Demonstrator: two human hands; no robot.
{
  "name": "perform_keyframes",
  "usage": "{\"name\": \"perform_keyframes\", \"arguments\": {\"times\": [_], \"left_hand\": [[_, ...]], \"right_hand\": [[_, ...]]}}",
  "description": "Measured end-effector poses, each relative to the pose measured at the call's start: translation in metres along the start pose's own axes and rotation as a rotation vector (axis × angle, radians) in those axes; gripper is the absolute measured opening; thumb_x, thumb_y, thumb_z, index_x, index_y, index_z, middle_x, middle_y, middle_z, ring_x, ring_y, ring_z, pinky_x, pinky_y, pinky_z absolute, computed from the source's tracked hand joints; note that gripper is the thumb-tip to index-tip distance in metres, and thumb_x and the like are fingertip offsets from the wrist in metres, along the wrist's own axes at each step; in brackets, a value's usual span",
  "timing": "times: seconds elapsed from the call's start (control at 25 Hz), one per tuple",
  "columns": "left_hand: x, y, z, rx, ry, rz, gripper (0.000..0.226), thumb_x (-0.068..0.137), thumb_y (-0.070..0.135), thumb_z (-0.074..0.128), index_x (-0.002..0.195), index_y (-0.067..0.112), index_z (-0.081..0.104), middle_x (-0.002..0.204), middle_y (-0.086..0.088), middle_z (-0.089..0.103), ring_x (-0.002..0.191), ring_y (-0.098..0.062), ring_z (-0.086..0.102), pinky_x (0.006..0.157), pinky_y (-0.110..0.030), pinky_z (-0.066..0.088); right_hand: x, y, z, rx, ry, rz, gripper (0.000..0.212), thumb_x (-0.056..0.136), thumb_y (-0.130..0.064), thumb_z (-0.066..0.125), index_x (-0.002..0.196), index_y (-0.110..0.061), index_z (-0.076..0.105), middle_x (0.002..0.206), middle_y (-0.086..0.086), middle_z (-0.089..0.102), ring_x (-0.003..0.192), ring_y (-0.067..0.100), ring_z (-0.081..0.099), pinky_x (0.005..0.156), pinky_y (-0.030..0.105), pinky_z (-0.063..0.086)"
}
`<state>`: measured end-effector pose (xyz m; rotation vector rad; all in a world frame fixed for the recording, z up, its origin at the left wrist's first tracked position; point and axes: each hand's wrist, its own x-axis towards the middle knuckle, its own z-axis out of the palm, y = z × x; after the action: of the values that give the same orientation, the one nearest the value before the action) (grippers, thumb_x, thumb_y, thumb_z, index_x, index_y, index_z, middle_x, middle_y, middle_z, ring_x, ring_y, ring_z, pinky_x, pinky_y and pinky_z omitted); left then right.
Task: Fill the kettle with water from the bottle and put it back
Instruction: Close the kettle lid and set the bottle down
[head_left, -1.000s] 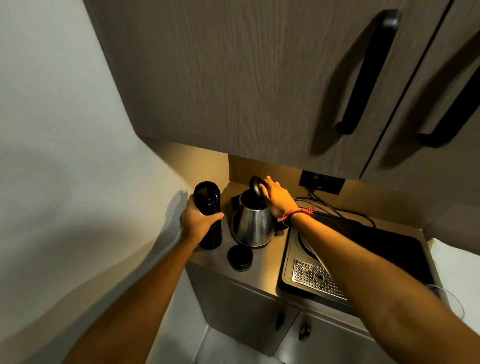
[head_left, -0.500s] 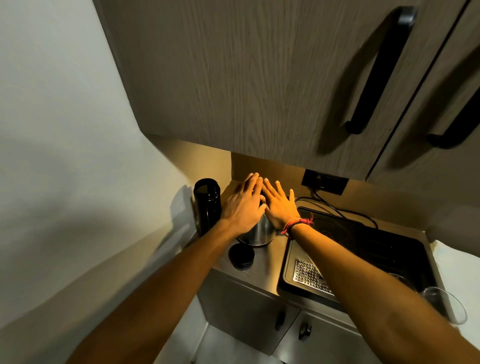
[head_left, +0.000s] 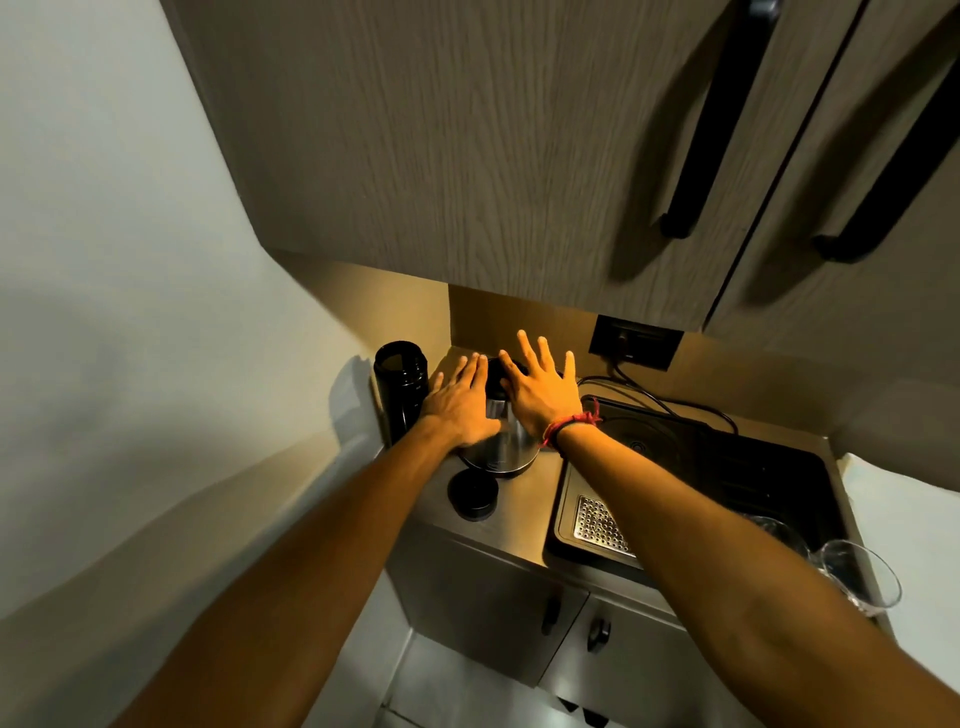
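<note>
A steel kettle (head_left: 503, 451) with a black lid stands on the counter (head_left: 524, 504) in the back left corner. Both hands hover flat over it with fingers spread. My left hand (head_left: 460, 402) covers its left side, my right hand (head_left: 543, 389), with a red thread at the wrist, its top and right side. Neither grips anything. A black bottle (head_left: 400, 387) stands upright and uncapped to the left of the kettle, against the wall. Its black cap (head_left: 472, 493) lies on the counter in front of the kettle.
A black sink (head_left: 727, 478) with a perforated metal strainer (head_left: 600, 525) lies to the right. A clear glass (head_left: 860, 577) stands at the counter's right front. A wall socket (head_left: 636, 340) with cables sits behind. Wall cupboards (head_left: 493, 156) hang low overhead.
My left hand let go of the bottle and came over the kettle. My right hand released the kettle's handle and opened flat. Since half a second ago both hands barely moved.
</note>
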<state>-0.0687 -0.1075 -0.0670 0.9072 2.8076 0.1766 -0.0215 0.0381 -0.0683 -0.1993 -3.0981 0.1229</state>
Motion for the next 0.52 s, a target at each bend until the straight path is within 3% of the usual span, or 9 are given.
{"name": "perform_keyframes", "arguments": {"times": [0.08, 0.12, 0.2, 0.28, 0.4, 0.52], "left_hand": [[-0.016, -0.002, -0.002, -0.011, 0.148, 0.043, 0.098, 0.091, 0.037, 0.064, 0.158, 0.006, -0.002, 0.167, -0.013, -0.002, 0.154, -0.026, -0.002, 0.125, -0.044, 0.013], [-0.026, -0.001, 0.000, -0.046, 0.225, 0.072, 0.091, 0.093, 0.028, 0.061, 0.158, 0.006, 0.002, 0.167, -0.013, 0.003, 0.154, -0.026, 0.003, 0.124, -0.042, 0.017], [-0.048, -0.005, 0.014, -0.110, 0.314, 0.118, 0.082, 0.092, 0.017, 0.057, 0.158, 0.007, 0.009, 0.166, -0.012, 0.012, 0.153, -0.025, 0.014, 0.121, -0.041, 0.028], [-0.071, -0.009, 0.031, -0.118, 0.327, 0.122, 0.081, 0.092, 0.013, 0.056, 0.158, 0.008, 0.010, 0.166, -0.010, 0.013, 0.148, -0.025, 0.028, 0.116, -0.038, 0.037], [-0.098, -0.026, 0.053, 0.029, 0.350, 0.118, 0.078, 0.094, 0.018, 0.058, 0.158, 0.007, 0.016, 0.165, -0.009, 0.018, 0.143, -0.023, 0.038, 0.107, -0.033, 0.043], [-0.115, -0.047, 0.070, 0.123, 0.375, 0.151, 0.068, 0.090, 0.024, 0.062, 0.149, 0.003, 0.037, 0.149, -0.017, 0.047, 0.133, -0.029, 0.051, 0.108, -0.039, 0.044]], "right_hand": [[-0.022, -0.008, -0.001, -0.050, 0.190, -0.107, 0.054, 0.100, -0.038, 0.026, 0.149, -0.016, 0.032, 0.159, 0.014, 0.025, 0.145, 0.036, 0.027, 0.114, 0.054, 0.028], [-0.035, -0.012, 0.003, -0.077, 0.296, -0.188, 0.050, 0.099, -0.035, 0.030, 0.141, -0.011, 0.043, 0.147, 0.017, 0.042, 0.131, 0.037, 0.044, 0.103, 0.048, 0.040], [-0.058, -0.019, 0.023, -0.113, 0.379, -0.370, 0.040, 0.097, -0.034, 0.034, 0.121, -0.009, 0.054, 0.118, 0.014, 0.056, 0.098, 0.032, 0.054, 0.079, 0.041, 0.044], [-0.072, -0.028, 0.050, -0.109, 0.221, -0.490, 0.039, 0.095, -0.040, 0.037, 0.116, -0.012, 0.055, 0.109, 0.010, 0.057, 0.089, 0.028, 0.052, 0.074, 0.040, 0.044], [-0.078, -0.045, 0.090, -0.174, -0.100, -0.461, 0.059, 0.088, -0.052, 0.046, 0.138, -0.022, 0.042, 0.135, 0.008, 0.049, 0.112, 0.031, 0.051, 0.089, 0.046, 0.047], [-0.081, -0.059, 0.104, -0.158, -0.181, -0.372, 0.067, 0.084, -0.043, 0.058, 0.145, -0.031, 0.033, 0.147, 0.008, 0.037, 0.126, 0.034, 0.041, 0.098, 0.053, 0.043]]}}
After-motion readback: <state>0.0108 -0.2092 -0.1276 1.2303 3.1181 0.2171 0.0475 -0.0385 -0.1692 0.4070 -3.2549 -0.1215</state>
